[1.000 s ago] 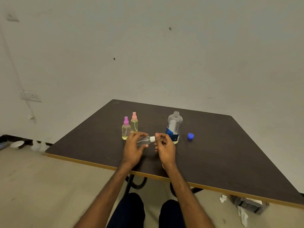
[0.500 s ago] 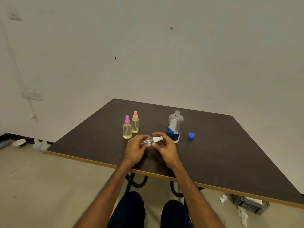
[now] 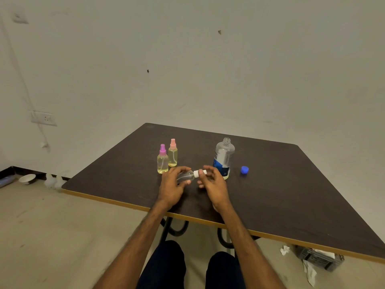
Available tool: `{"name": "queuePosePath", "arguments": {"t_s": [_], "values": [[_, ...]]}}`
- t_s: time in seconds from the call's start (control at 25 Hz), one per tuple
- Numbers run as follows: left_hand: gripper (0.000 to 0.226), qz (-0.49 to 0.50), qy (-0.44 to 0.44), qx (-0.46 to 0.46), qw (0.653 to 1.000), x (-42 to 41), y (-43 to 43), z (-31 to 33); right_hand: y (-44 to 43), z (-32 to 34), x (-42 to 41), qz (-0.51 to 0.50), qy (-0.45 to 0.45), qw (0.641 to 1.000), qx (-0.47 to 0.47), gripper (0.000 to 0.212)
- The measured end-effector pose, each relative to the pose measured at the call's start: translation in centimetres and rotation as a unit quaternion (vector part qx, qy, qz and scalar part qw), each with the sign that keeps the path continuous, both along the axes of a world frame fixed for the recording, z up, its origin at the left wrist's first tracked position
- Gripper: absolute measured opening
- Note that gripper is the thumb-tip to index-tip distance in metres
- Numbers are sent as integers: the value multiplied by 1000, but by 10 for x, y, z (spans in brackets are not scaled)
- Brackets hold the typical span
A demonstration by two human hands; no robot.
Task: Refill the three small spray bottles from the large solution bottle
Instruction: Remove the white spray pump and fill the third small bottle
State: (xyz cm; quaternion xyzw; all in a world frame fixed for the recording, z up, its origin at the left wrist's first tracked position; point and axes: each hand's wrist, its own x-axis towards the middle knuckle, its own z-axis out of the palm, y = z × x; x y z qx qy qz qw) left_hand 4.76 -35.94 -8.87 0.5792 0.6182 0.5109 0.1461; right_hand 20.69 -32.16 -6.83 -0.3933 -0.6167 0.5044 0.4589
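Observation:
A small clear spray bottle (image 3: 185, 176) with a white cap (image 3: 199, 173) lies sideways above the dark table (image 3: 281, 195). My left hand (image 3: 173, 184) grips its body. My right hand (image 3: 214, 183) pinches the white cap with its fingertips. Behind my left hand stand two small bottles of yellowish liquid, one with a purple sprayer (image 3: 162, 159) and one with a pink sprayer (image 3: 173, 152). The large solution bottle (image 3: 224, 158) stands uncapped behind my right hand, with only a little liquid at its base. Its blue cap (image 3: 244, 170) lies to its right.
The table's near edge (image 3: 187, 216) has a yellow trim, with my knees below it. A dark crate with crumpled paper (image 3: 318, 257) sits on the floor at the right. A white bowl (image 3: 27, 178) rests by the left wall under a socket (image 3: 43, 118).
Both hands stay on the clear bottle and its cap. My right fingers have shifted around the cap, and the bottle has turned slightly between the hands.

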Motion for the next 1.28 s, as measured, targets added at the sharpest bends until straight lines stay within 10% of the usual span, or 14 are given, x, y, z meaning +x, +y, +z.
{"name": "queuePosePath", "arguments": {"t_s": [0.12,0.32,0.56,1.04,1.28], "values": [[50,-2,23,-16,1000,0,0,-1,-2,-2,0,-19,-61,997,39,16],[46,16,11,-8,1000,1,-2,0,2,-4,4,50,-30,998,39,50],[43,14,24,-17,999,4,-6,5,-1,-6,2,-35,-53,996,65,16],[38,99,-167,43,980,6,-15,18,-5,1,6,-191,23,978,75,24],[36,51,-143,2,988,-1,-15,20,7,-3,-16,-177,-180,957,146,26]]}}
